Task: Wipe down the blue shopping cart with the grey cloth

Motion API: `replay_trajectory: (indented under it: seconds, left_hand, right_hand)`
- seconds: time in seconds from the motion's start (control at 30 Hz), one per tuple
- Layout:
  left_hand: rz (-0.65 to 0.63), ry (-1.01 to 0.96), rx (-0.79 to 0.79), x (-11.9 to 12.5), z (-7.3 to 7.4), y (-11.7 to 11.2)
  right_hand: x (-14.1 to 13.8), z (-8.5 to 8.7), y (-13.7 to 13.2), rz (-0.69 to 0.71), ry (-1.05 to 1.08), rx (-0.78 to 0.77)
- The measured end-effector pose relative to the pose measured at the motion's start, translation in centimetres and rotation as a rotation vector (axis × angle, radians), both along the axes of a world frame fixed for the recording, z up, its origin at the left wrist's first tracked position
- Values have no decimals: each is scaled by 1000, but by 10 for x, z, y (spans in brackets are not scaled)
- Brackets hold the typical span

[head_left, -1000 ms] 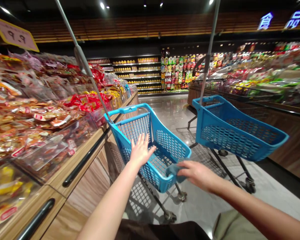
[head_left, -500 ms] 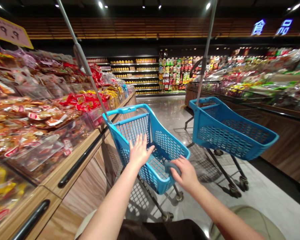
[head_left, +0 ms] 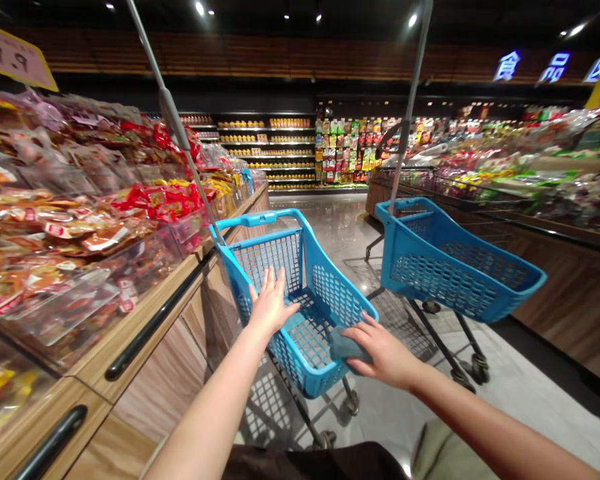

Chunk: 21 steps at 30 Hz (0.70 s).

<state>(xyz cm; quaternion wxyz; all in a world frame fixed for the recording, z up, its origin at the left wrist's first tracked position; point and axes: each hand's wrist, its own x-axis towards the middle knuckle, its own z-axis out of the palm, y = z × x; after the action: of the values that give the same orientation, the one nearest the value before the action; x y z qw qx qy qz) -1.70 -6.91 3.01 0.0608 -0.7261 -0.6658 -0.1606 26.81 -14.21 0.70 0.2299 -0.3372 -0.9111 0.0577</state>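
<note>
In front of me stands a blue shopping cart (head_left: 341, 283) with a perforated plastic basket and a long grey pole. My left hand (head_left: 270, 303) is over the cart's near left rim, its fingers spread and nothing in it; whether it touches the rim I cannot tell. A grey-blue cloth (head_left: 347, 345) is in my right hand (head_left: 383, 350), at the front right corner of the basket. The hand presses the cloth around the rim there. No goods show inside the basket.
Another blue cart (head_left: 450, 267) stands to the right. A wooden display counter (head_left: 165, 363) with black handles and piled packaged snacks (head_left: 80, 230) runs close along the left. More goods fill the right-hand counter (head_left: 570, 280). Stocked shelves (head_left: 267, 157) line the back.
My right hand has moved slightly right and down with the cloth, along the rim corner. My left hand has shifted a little left, fingers still spread. The whole view has turned slightly.
</note>
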Motion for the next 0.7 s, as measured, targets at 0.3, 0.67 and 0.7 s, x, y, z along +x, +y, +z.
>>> replay_trajectory:
  seconds: [0.3, 0.67, 0.7]
  left_hand:
    - [-168, -13, -49, -2, -2, 19]
    - [-211, 115, -44, 36, 9, 30]
    - [-209, 119, -21, 45, 10, 19]
  right_hand:
    - [1, -17, -20, 32, 42, 95]
    - [63, -15, -17, -50, -45, 191]
    - [60, -20, -20, -74, -21, 198]
